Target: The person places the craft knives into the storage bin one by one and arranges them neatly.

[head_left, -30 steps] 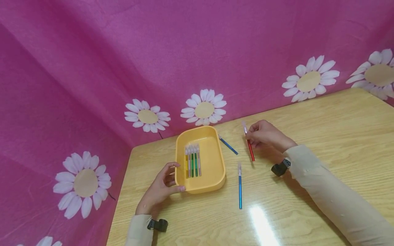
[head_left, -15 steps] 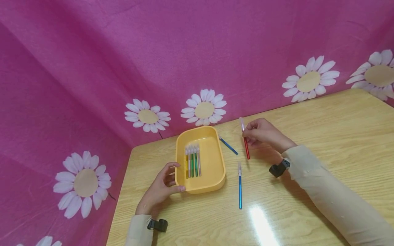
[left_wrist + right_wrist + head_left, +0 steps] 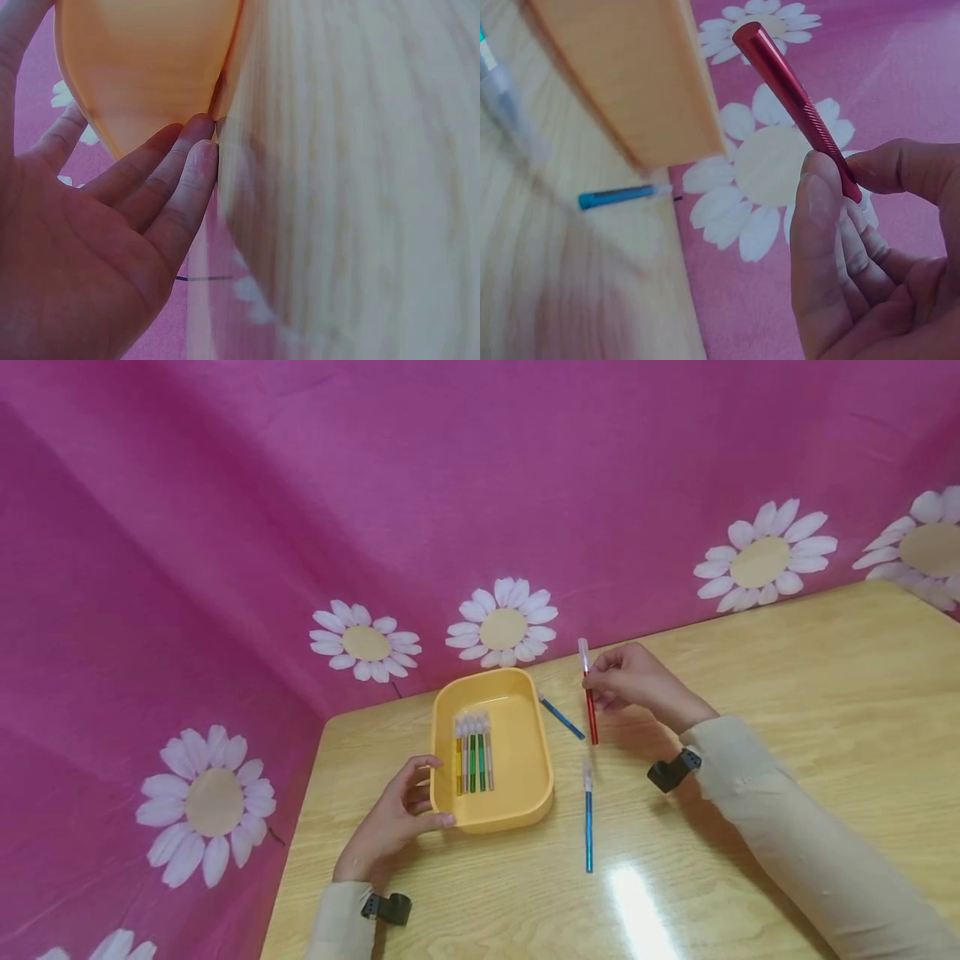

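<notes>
In the head view my right hand pinches a red craft knife between thumb and fingertips, its clear cap up and its handle slanting down. The right wrist view shows the smooth end and knurled part of that red handle. My left hand holds the left near corner of a yellow tray, thumb and index finger at the rim. In the left wrist view other fingers lie along the tray's outer wall. Several capped craft knives, yellow, pinkish and green, lie side by side inside.
Two blue capped knives lie on the wooden table: one blue knife by the tray's right side, another blue knife nearer me. A pink cloth with white daisies rises behind and left of the table.
My right hand has moved a little left and away from me with the red craft knife, which now stands more upright in the view. The left hand keeps its hold on the tray.
</notes>
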Motion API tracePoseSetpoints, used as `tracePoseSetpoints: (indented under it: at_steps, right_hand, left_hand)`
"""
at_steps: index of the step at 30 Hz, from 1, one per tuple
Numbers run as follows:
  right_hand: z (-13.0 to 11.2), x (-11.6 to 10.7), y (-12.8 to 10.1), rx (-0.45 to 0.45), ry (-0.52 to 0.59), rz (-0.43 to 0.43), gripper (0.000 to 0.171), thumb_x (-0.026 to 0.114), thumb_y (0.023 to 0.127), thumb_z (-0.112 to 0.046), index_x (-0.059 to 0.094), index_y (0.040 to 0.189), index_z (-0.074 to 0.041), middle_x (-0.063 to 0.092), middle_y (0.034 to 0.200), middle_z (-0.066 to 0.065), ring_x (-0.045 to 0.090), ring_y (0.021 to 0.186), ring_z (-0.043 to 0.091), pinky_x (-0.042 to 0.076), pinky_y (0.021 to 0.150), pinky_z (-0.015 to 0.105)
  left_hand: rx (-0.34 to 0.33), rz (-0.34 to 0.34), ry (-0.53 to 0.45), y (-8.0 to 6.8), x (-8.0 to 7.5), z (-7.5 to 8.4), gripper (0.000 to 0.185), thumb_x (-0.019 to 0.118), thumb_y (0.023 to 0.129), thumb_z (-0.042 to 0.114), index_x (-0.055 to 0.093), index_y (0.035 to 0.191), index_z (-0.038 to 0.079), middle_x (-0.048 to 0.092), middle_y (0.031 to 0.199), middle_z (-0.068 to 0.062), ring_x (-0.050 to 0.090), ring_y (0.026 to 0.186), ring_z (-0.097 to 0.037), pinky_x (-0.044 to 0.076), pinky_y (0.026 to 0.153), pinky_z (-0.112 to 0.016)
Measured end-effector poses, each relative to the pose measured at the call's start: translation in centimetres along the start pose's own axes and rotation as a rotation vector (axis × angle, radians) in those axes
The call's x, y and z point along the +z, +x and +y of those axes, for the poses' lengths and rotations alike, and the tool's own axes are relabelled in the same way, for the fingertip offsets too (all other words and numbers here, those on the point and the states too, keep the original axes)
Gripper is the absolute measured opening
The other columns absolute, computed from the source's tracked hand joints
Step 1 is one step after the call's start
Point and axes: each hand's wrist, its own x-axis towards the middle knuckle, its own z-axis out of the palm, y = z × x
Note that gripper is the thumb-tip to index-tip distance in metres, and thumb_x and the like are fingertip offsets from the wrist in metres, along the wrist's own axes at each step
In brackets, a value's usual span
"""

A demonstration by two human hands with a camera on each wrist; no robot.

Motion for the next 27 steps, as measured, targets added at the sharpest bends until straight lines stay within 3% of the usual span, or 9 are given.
tracePoseSetpoints:
  at_steps: [6, 19, 27]
  right_hand:
    - [-1.5, 1.4, 0.5, -0.011, 0.047, -0.012, 0.023, 0.066, 0.097, -0.013, 0.064, 0.106, 0.008, 0.069, 0.075, -0.001, 0.067, 0.065, 0.008, 0.061, 0.066, 0.027]
    - [-4.6, 6.0, 3.3, -0.014, 0.069, -0.050, 0.015, 0.065, 0.095, -0.012, 0.066, 0.096, 0.002, 0.067, 0.074, 0.001, 0.067, 0.062, 0.010, 0.062, 0.065, 0.030]
    - [-5.2, 8.4, 5.2, -0.013, 0.064, -0.049, 0.016, 0.065, 0.095, -0.012, 0.069, 0.089, 0.003, 0.067, 0.069, 0.002, 0.066, 0.059, 0.010, 0.061, 0.061, 0.027]
  left_hand:
    - [-0.043, 0.028, -0.027, 0.1, 0.1, 0.0, 0.073, 0.091, 0.081, 0.016, 0.050, 0.140, 0.028, 0.056, 0.149, -0.005, 0.065, 0.117, -0.026, 0.050, 0.108, -0.047]
    - [-0.025, 0.001, 0.002, 0.2, 0.1, 0.3, 0.073, 0.089, 0.083, 0.017, 0.048, 0.142, 0.025, 0.055, 0.150, -0.010, 0.065, 0.119, -0.027, 0.050, 0.110, -0.050]
    - [-0.019, -0.001, 0.006, 0.2, 0.1, 0.6, 0.074, 0.089, 0.083, 0.017, 0.047, 0.143, 0.025, 0.055, 0.151, -0.009, 0.065, 0.121, -0.027, 0.050, 0.111, -0.048]
